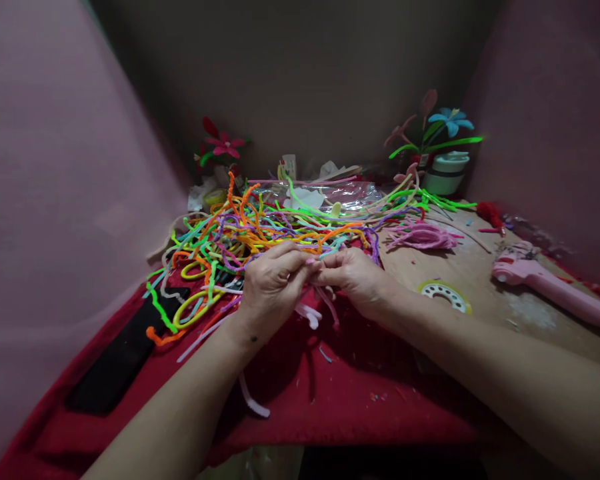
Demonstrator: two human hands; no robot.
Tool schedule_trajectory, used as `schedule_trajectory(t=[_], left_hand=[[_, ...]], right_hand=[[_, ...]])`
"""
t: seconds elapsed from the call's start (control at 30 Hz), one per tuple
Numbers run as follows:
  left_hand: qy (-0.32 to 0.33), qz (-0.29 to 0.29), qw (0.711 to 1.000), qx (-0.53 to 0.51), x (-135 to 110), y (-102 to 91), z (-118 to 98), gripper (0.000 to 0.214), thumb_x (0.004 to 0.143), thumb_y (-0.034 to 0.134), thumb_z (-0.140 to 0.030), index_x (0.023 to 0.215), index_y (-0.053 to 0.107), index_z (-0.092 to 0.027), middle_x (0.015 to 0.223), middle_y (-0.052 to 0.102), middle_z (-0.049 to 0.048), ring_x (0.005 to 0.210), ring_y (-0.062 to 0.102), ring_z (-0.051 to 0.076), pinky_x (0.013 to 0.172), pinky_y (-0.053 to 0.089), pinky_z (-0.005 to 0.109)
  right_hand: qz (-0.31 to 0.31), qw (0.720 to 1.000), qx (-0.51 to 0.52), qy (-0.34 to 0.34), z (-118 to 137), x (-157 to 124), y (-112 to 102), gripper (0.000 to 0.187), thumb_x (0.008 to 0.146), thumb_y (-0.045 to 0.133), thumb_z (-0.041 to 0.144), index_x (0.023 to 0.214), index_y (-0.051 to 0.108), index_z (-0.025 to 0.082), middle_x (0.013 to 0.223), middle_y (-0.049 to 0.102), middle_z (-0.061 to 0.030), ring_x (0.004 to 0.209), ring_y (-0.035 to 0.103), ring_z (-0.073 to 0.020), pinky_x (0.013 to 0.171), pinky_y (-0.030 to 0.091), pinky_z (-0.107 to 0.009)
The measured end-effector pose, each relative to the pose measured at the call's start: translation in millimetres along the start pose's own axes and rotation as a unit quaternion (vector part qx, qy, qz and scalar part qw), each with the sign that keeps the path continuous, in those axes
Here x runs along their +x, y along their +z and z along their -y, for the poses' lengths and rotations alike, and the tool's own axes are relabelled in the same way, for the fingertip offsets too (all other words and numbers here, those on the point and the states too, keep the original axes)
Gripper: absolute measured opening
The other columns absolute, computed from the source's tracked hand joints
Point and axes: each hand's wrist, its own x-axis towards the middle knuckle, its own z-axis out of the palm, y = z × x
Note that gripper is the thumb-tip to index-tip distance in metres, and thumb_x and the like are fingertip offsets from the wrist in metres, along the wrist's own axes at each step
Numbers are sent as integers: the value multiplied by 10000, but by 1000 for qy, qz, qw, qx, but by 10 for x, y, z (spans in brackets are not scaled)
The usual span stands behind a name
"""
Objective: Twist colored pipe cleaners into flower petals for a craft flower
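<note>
My left hand [270, 283] and my right hand [353, 277] meet over a red cloth [330, 393], fingertips pinched together on pale pink pipe cleaners [313, 313] whose ends hang down below the fingers. Just behind the hands lies a big tangled heap of pipe cleaners [260, 233] in orange, green, yellow, purple and blue. Another pale pink pipe cleaner [253, 400] lies on the cloth under my left forearm.
A bundle of pink pipe cleaners [423, 235] and a roll of tape [445, 295] lie on the wooden table at right, with a pink glue gun [545, 283]. Pipe-cleaner flowers [450, 123] stand in a pot at the back right, a red flower [223, 143] at back left. Pink walls close both sides.
</note>
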Motion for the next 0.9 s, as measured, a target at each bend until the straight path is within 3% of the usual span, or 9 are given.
schedule_trajectory(t=[0.1, 0.3, 0.43, 0.6, 0.8, 0.9], left_hand=[[5, -12, 1000, 20, -5, 15, 8, 161, 812, 548, -215, 759, 698, -189, 742, 645, 38, 689, 584, 127, 648, 437, 212], [102, -24, 987, 125, -58, 42, 23, 127, 797, 557, -182, 807, 683, -180, 758, 643, 46, 715, 588, 143, 673, 441, 235], [58, -55, 995, 67, -25, 55, 26, 117, 784, 576, -159, 704, 661, -156, 658, 602, 16, 610, 558, 107, 578, 429, 205], [-22, -69, 997, 23, 17, 59, 28, 93, 754, 611, -149, 673, 653, -164, 637, 608, -8, 596, 554, 94, 584, 429, 199], [38, -45, 997, 59, 10, 64, 62, 79, 754, 604, -157, 691, 650, -148, 638, 589, 15, 599, 539, 108, 581, 415, 219], [34, -32, 998, 53, 18, 43, 65, 70, 752, 607, -163, 710, 660, -145, 666, 615, 25, 631, 556, 115, 604, 423, 217]], right_hand=[[-6, 1000, -12, -3, 16, -5, 5, 165, 583, 589, 222, 449, 519, 155, 411, 428, 44, 405, 335, -69, 466, 238, -254], [25, 999, -24, 11, -14, 8, 0, 205, 579, 582, 234, 425, 461, 171, 374, 405, 48, 360, 317, -63, 425, 217, -246], [17, 999, -43, 9, -1, 11, -3, 202, 598, 567, 221, 436, 457, 172, 373, 401, 50, 361, 313, -64, 420, 218, -245], [7, 997, -78, 0, 37, 9, -21, 206, 620, 576, 242, 460, 473, 164, 412, 428, 43, 391, 333, -65, 439, 232, -243], [32, 998, -61, 1, 7, 27, -41, 171, 617, 553, 207, 473, 471, 164, 419, 416, 52, 394, 325, -63, 445, 242, -242], [41, 998, -40, 1, 6, 19, -37, 173, 620, 566, 197, 477, 476, 161, 423, 421, 50, 400, 338, -64, 448, 244, -240]])
